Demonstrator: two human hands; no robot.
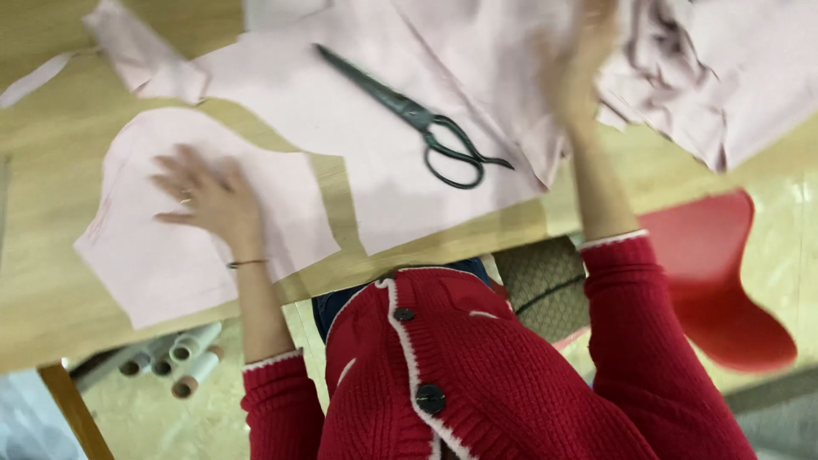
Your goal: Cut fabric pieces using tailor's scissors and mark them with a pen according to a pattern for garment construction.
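Observation:
My left hand lies flat with fingers spread on a cut piece of pale pink fabric on the wooden table. My right hand, blurred by motion, is raised at the large sheet of pale pink fabric near its crumpled part; whether it grips the cloth is unclear. Dark metal scissors rest on the large sheet between my two hands, blades pointing to the upper left.
A narrow strip of pink fabric lies at the far left. Below the table edge lie several cardboard rolls. A red chair and a woven seat stand at the right.

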